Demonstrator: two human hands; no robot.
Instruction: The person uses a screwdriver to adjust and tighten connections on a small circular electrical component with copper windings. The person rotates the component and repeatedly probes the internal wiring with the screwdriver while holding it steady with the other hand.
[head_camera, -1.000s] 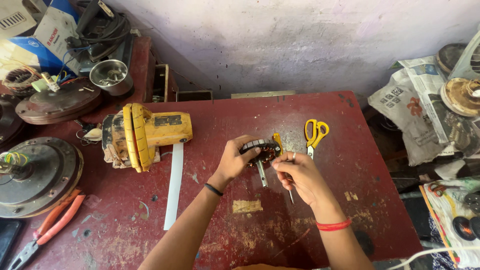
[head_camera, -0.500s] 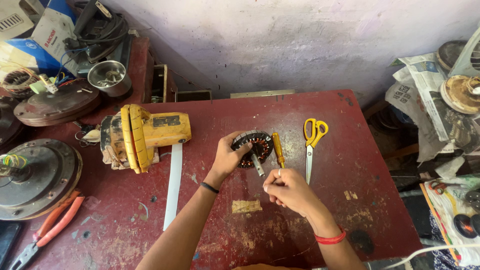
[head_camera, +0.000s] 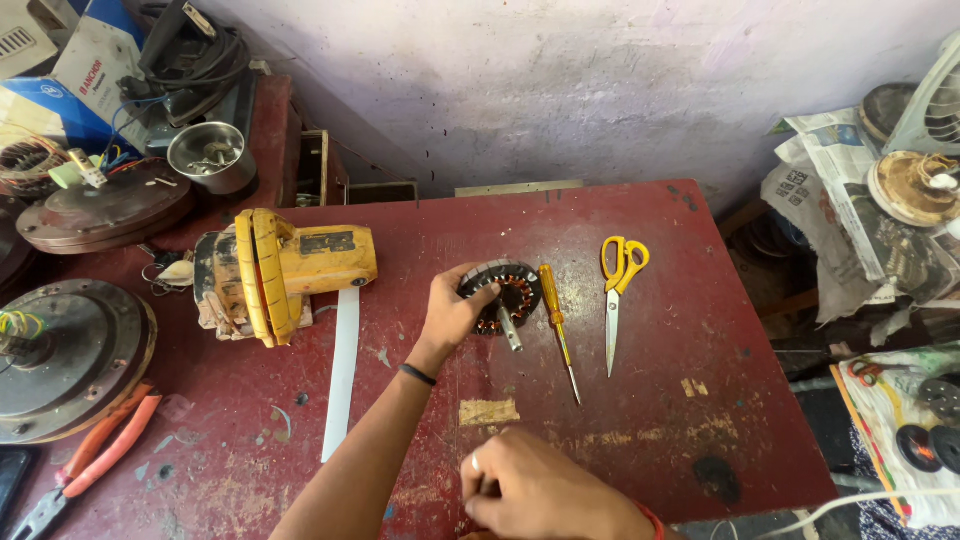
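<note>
I am watching the left hand (head_camera: 452, 312) resting on the round motor stator (head_camera: 503, 296), which is lying flat on the red tabletop (head_camera: 700, 400) near its middle, with a short metal shaft sticking out toward the near edge. The fingers (head_camera: 478, 293) of that hand are curling over the stator's left rim, pressing down on it rather than lifting it; they are partly spread, not a full clamp. My worry is that the hold is covering only one side, so a push or twist could be making the stator pivot or skid on the worn paint and nudge the yellow-handled screwdriver (head_camera: 556, 325) lying just beside it on the right. The copper windings are looking exposed, and I am judging that a fingertip dragging across them could be scuffing the wire.

The right hand (head_camera: 545, 490) is sitting low at the near edge, well apart from the stator, its fingers drawn together as if pinching something small; I cannot tell what, since the knuckles are hiding it. A small part dropped there could be rolling off the edge.

The yellow scissors (head_camera: 618, 290) are lying further right, and the yellow power tool (head_camera: 285, 265) is sitting to the left, both untouched.
</note>
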